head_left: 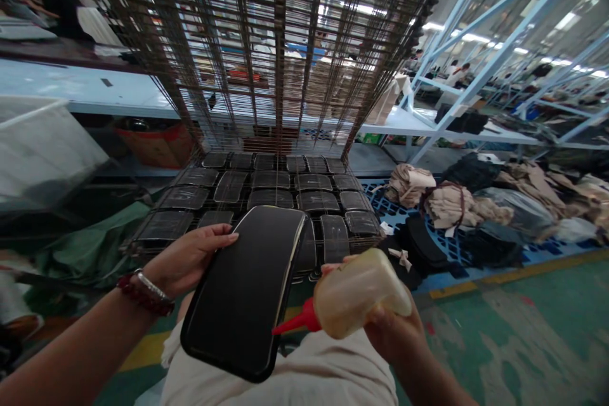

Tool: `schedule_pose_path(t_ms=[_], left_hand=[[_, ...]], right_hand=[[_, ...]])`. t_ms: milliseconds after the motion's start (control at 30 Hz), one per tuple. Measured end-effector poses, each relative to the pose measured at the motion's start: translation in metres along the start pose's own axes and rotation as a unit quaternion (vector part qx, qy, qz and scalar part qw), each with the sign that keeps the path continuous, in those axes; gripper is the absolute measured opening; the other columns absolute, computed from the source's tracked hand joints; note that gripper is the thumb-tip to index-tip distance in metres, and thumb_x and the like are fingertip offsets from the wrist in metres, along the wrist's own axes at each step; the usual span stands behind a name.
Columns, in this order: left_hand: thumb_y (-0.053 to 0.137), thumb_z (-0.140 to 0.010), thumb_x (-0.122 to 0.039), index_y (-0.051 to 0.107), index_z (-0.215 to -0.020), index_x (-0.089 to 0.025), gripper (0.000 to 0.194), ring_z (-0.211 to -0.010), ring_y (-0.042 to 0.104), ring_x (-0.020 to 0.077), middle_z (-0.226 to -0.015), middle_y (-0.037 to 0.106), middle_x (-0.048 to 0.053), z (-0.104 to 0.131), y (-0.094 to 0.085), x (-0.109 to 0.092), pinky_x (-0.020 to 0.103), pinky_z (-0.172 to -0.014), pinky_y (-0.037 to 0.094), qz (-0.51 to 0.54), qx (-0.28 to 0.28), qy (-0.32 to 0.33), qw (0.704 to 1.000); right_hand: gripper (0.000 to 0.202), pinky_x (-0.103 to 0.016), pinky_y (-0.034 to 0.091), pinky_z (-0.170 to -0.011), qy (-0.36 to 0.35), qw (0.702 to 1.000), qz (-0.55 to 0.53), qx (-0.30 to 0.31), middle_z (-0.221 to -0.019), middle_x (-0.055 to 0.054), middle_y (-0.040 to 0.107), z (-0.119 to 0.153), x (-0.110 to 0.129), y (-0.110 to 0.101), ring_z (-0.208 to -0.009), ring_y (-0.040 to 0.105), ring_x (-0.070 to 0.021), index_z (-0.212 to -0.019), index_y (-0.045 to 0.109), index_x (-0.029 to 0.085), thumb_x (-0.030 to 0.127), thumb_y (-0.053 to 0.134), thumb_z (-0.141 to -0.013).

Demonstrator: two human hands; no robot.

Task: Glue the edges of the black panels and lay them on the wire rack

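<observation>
Black panel [240, 288] pinched by left hand [190, 258]; right hand [397, 330] grips tilted bottle [358, 292].

From where I stand, the light is cool and comes from lamps [566, 20] high across the hall, glaring through the wire rack [280, 25] while the space beneath the pale-blue bench [128, 85] sinks into gloom. The black panel [242, 285] takes only a faint gleam along its rim. Distant workers [459, 75] go soft, and towards the edges everything smears and stretches, the corners darkening.
</observation>
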State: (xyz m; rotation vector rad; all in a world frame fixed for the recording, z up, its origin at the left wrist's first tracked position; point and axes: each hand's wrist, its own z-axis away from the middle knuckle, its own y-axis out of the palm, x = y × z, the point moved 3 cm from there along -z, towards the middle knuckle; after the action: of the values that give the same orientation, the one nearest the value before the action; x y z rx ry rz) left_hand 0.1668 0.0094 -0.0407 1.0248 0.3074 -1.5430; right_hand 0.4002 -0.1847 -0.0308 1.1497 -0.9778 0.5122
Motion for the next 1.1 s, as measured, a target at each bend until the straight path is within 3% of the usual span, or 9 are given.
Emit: schedule_pose_path(t_ms=[167,333,567,833,967,1100], left_hand=[[0.062,-0.079,0.006,0.072,-0.077,-0.010,0.020,-0.060,0.075,0.0245,-0.077,0.077,0.016,-0.003,-0.006,0.000,0.034,-0.057,0.064,0.015,-0.027,0.004,1.000],[0.059,-0.078,0.010,0.073,-0.080,-0.011,0.025,-0.056,0.074,0.0236,-0.071,0.077,0.012,-0.002,-0.017,0.000,0.030,-0.053,0.063,0.084,-0.119,0.009,0.989],[0.053,-0.087,0.001,0.068,-0.123,-0.009,0.040,-0.062,0.077,0.0284,-0.078,0.081,0.014,-0.003,-0.031,0.025,0.036,-0.058,0.066,0.179,-0.171,-0.035,0.968],[0.046,-0.092,0.001,0.052,-0.140,-0.002,0.048,-0.072,0.079,0.0286,-0.083,0.081,0.013,0.004,-0.007,0.061,0.041,-0.073,0.068,0.252,-0.214,-0.009,0.944],[0.045,-0.092,0.001,0.053,-0.142,-0.007,0.051,-0.083,0.078,0.0301,-0.095,0.081,0.015,0.003,0.000,0.067,0.045,-0.081,0.066,0.281,-0.217,-0.004,0.935],[0.047,-0.091,0.001,0.054,-0.142,-0.010,0.053,-0.095,0.076,0.0315,-0.111,0.078,0.018,0.001,0.002,0.068,0.045,-0.086,0.065,0.298,-0.229,-0.002,0.927]], right_hand=[[0.058,-0.049,0.059,-0.083,0.003,1.000,0.015,0.013,-0.106,-0.019,0.076,0.005,0.003,0.013,-0.098,0.072,-0.0380,-0.107,0.075,0.018,0.044,0.093,-0.059],[0.055,-0.047,0.060,-0.080,-0.008,1.000,0.001,0.015,-0.105,-0.019,0.077,0.001,0.001,0.013,-0.095,0.072,-0.0365,-0.106,0.075,0.018,0.042,0.093,-0.060],[0.055,-0.047,0.058,-0.088,-0.065,0.996,-0.042,-0.032,-0.115,-0.016,0.074,-0.016,-0.002,-0.009,-0.104,0.070,-0.0352,-0.115,0.071,0.023,0.040,0.091,-0.066],[0.050,-0.056,0.054,-0.097,-0.147,0.982,-0.057,-0.103,-0.107,-0.013,0.077,-0.037,0.006,-0.020,-0.108,0.070,-0.0346,-0.119,0.070,0.027,0.033,0.087,-0.072],[0.049,-0.056,0.054,-0.098,-0.160,0.978,-0.048,-0.122,-0.112,-0.012,0.076,-0.036,0.006,-0.019,-0.109,0.069,-0.0347,-0.116,0.071,0.027,0.034,0.087,-0.071],[0.054,-0.058,0.055,-0.094,-0.134,0.985,-0.045,-0.094,-0.114,-0.014,0.075,-0.031,-0.010,-0.027,-0.110,0.069,-0.0367,-0.126,0.066,0.027,0.036,0.084,-0.076]])
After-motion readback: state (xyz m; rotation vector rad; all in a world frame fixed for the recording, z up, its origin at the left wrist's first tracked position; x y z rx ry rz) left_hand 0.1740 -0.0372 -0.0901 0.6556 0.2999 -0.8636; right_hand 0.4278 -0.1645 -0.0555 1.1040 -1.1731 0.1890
